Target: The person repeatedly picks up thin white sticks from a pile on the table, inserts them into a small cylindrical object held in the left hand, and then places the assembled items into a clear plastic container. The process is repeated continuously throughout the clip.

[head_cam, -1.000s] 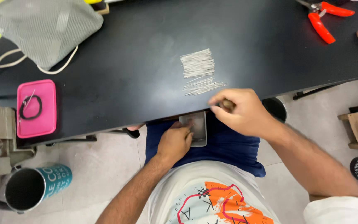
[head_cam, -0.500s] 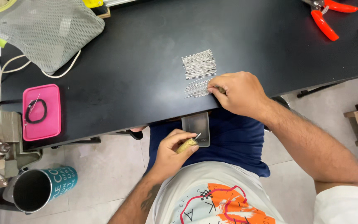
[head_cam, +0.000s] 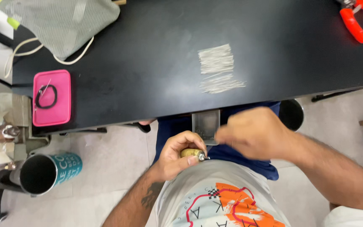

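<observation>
My left hand (head_cam: 178, 154) grips a small tool with a yellowish wooden handle and a metal tip (head_cam: 193, 153), held over my lap below the table's edge. My right hand (head_cam: 253, 132) is close to that tip, fingers pinched together and blurred; what they pinch is too small to tell. A small metal plate (head_cam: 206, 123) sticks out from under the black table (head_cam: 148, 63) just above both hands. Two bundles of thin pale wires (head_cam: 217, 69) lie on the table near its front edge.
A pink case with a black loop (head_cam: 51, 97) lies at the table's left front. A grey mesh bag (head_cam: 61, 21) sits at the back left, red-handled pliers (head_cam: 356, 17) at the back right. A teal cup (head_cam: 49, 170) stands on the floor at left.
My right hand has left the wire bundles and come down off the table to the tool tip. My left hand has shifted slightly with the tool.
</observation>
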